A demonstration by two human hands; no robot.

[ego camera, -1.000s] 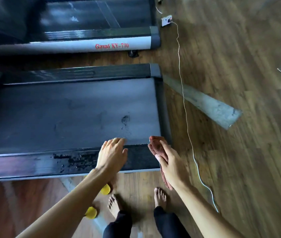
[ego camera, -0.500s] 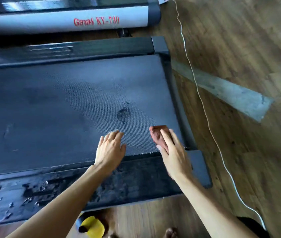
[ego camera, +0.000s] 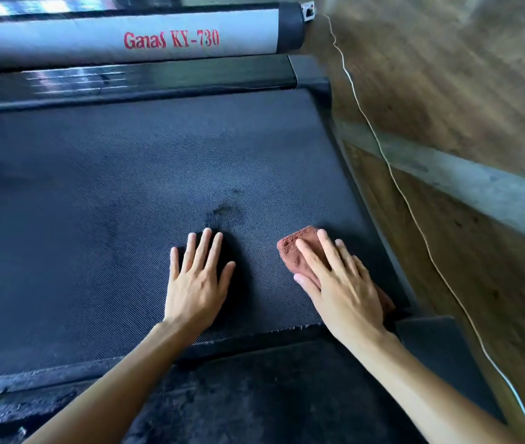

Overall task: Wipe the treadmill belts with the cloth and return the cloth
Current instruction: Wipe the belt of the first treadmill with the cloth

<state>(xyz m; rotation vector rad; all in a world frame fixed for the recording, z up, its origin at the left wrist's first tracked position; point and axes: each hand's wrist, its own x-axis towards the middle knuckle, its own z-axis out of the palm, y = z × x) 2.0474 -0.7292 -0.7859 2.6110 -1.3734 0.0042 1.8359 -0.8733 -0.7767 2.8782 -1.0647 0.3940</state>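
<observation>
Pressing cloth [ego camera: 296, 249] under flat right hand [ego camera: 342, 293] near belt [ego camera: 120, 200] edge, left hand [ego camera: 197, 283] spread flat alongside

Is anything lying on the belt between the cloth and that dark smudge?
Nothing visible. Bare belt separates the cloth, under the right hand, from the dark smudge; the left hand lies flat just beside it.

To your right lies the wooden plank floor [ego camera: 446, 75], its grain glossy under soft light. A thin white cable [ego camera: 427, 245] runs from a white socket block [ego camera: 308, 9] and crosses a pale grey strip [ego camera: 479, 184] set in the boards.
</observation>
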